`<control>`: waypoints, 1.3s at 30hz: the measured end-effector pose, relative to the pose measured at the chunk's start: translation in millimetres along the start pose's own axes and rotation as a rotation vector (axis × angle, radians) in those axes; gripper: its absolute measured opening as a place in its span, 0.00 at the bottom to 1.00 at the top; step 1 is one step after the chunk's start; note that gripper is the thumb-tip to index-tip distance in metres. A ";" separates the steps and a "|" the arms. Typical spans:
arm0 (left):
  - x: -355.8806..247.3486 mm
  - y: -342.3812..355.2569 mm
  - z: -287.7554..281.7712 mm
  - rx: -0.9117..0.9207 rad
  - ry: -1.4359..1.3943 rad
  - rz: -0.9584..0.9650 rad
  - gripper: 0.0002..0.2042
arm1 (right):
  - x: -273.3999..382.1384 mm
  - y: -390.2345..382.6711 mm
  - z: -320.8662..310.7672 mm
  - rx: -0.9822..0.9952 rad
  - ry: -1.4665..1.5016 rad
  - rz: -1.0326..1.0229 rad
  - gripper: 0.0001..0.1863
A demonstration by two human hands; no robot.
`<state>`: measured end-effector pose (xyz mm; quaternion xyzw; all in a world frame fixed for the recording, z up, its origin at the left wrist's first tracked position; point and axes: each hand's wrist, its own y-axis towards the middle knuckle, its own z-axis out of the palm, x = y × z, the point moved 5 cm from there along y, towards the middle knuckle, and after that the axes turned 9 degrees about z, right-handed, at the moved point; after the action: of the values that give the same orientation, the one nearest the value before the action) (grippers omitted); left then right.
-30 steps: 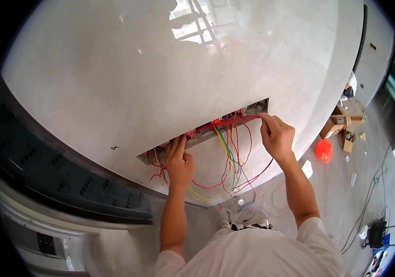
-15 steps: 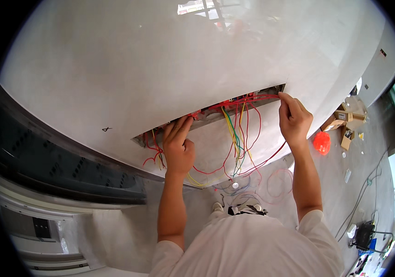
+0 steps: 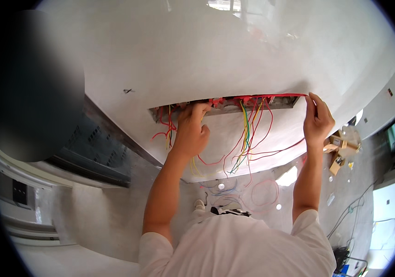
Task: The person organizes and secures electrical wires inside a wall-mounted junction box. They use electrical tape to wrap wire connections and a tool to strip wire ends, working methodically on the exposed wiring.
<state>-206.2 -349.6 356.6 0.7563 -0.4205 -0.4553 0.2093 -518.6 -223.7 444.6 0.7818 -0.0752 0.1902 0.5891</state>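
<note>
A long, narrow recess (image 3: pixel 278 105) is cut into a pale wall (image 3: pixel 170 60), with red box parts (image 3: pixel 216 102) inside it. My right hand (image 3: pixel 318 121) pinches red wires (image 3: pixel 280 95), drawn taut along the top edge past the recess's right end. My left hand (image 3: pixel 192 131) reaches in at the left half, its fingers bent together beside a red box; the fingertips are hidden, so what they grip does not show. Red, yellow and green wires (image 3: pixel 245 127) hang loose from the middle. Shorter red wires (image 3: pixel 160 135) dangle at the left end.
Coiled wire (image 3: pixel 264 191) lies on the floor (image 3: pixel 271 231) near my feet. Open cardboard boxes (image 3: pixel 337 143) stand at the right, with dark cables (image 3: pixel 352 212) nearer. A dark panel (image 3: pixel 100 143) runs along the left. A blurred dark shape (image 3: pixel 36 92) covers the upper left.
My right hand has drawn the red wires rightward, and they now run straighter and tighter. My left hand's fingers have bent further into the recess. The whole view has shifted and turned slightly.
</note>
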 end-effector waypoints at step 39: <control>-121.4 -75.8 39.1 0.489 0.307 0.518 0.20 | 81.5 -156.9 -58.4 1.561 0.547 0.885 0.25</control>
<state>-234.4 -204.3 346.4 0.7121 -0.6574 -0.1555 0.1913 -402.6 -113.3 349.7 0.7844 -0.0758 0.5707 -0.2307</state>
